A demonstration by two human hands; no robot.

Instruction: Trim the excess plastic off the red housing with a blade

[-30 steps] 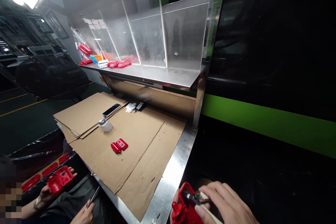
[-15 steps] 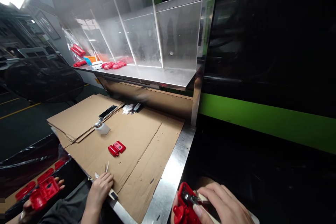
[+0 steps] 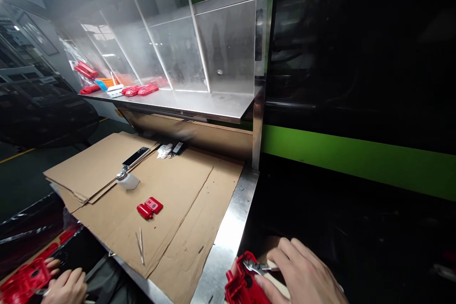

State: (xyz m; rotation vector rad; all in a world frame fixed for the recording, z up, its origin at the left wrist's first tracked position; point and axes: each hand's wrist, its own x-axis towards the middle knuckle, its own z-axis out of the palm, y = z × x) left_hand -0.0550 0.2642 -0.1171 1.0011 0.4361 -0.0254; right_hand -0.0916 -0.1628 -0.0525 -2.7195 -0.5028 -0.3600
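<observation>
My right hand (image 3: 302, 275) is at the bottom edge, fingers closed round a small metal cutter (image 3: 254, 267) with a pale handle. The cutter's jaws touch the top of a red plastic part (image 3: 240, 287), which is held just off the steel table's corner. Only a sliver of my left hand (image 3: 232, 265) shows, behind the part's left side, where it grips the part; its fingers are mostly hidden.
Cardboard sheets (image 3: 178, 185) cover the steel table (image 3: 233, 228). On them lie a small red part (image 3: 149, 207), tweezers (image 3: 140, 246), a white bottle (image 3: 127, 180) and a phone (image 3: 135, 156). A co-worker's hands (image 3: 66, 285) hold a red part (image 3: 23, 282) at lower left. The shelf (image 3: 199, 104) carries more red parts (image 3: 140, 90).
The co-worker laid the tweezers on the cardboard and drew that hand back to the red part. My hands stay on the part with the cutter; the view swung slightly right.
</observation>
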